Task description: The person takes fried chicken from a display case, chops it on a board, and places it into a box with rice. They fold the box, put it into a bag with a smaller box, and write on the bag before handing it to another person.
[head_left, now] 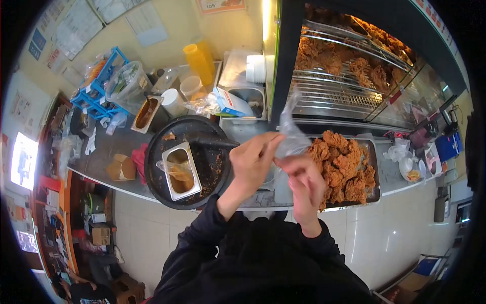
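A thin, clear plastic bag (292, 133) stands up crumpled between my hands, above the counter. My left hand (251, 161) pinches its lower edge with thumb and fingers. Close beside it, my right hand (304, 183) has its fingertips closed on the same edge, the other fingers curled. Just right of my right hand, a metal tray (375, 167) is heaped with fried chicken (345, 167). To the left of my left hand lies a round black pan (210, 180) with crumbs, holding a steel container (195, 188) of brown sauce.
A glass warming cabinet (334, 104) with chicken on racks stands behind the tray. Yellow bottles (192, 54), a white-lidded tub (173, 101) and a blue rack (104, 86) line the back left. A person (91, 293) is at the lower left. The counter edge (400, 190) runs before me.
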The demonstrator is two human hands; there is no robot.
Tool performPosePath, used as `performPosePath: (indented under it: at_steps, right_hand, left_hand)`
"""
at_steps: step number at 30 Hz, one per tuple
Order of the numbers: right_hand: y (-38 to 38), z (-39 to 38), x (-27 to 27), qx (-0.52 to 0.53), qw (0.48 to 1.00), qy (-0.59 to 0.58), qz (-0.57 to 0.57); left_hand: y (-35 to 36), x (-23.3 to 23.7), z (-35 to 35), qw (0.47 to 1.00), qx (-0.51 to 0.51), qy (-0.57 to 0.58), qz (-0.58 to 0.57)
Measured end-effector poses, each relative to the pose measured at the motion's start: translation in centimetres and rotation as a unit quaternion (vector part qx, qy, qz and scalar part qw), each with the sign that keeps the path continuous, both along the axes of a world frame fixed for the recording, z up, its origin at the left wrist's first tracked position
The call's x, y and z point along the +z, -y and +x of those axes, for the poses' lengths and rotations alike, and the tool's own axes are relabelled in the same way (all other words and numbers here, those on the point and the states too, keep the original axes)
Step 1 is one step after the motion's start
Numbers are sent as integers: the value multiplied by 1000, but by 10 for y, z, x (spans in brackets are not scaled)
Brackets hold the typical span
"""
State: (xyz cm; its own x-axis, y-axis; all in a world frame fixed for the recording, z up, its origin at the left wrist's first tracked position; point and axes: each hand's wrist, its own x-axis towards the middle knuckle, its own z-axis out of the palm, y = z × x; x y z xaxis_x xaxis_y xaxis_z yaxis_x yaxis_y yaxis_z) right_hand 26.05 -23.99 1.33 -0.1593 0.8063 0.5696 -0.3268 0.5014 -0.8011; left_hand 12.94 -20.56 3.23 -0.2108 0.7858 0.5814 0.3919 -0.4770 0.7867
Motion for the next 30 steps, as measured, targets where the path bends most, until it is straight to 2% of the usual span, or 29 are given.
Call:
performPosePath:
  at_steps: [3,4,6,8,9,11,12,13,15,17,19,20,26,29,30]
  right_hand:
    - [-4,-11,0,-141,976,76,-151]
    - [-6,-10,-2,-128,972,84,-180]
    - [-20,8,-54,-50,982,47,-179]
    - [-31,3,-32,-11,987,-72,-146]
    - [-31,1,-29,-43,978,-102,-177]
    - [-30,1,-28,-102,952,-161,-240]
    - [-32,16,-53,-94,960,-149,-216]
    - [-34,25,-53,-129,958,-116,-228]
    - [-30,38,-53,-167,949,-79,-257]
    - [-26,49,-58,-191,947,-54,-254]
    - [-28,50,-64,-216,948,-33,-234]
    - [-27,49,-64,-220,947,-32,-233]
    - [-23,37,-40,-237,940,25,-245]
    - [-21,27,-21,-211,945,-15,-248]
    - [-22,26,-22,-182,947,-34,-262]
  left_hand:
    - [-11,5,8,994,-24,-49,92]
    - [-11,-1,9,990,-48,-85,100]
    - [-11,-24,7,975,-101,-160,114]
    - [6,-41,11,978,-131,-132,99]
    - [16,-51,12,978,-144,-117,92]
    - [40,-81,3,991,-109,-19,74]
    - [57,-108,-11,994,-100,-47,22]
    - [73,-140,-27,993,-90,-75,-30]
    - [100,-199,-58,960,-52,-236,-142]
    - [111,-215,-70,909,-35,-354,-216]
    - [110,-217,-75,863,-44,-437,-249]
    - [107,-218,-74,869,-39,-432,-237]
    - [103,-226,-73,824,-55,-507,-248]
    - [102,-208,-68,869,-53,-434,-232]
    - [98,-186,-62,906,-57,-360,-216]
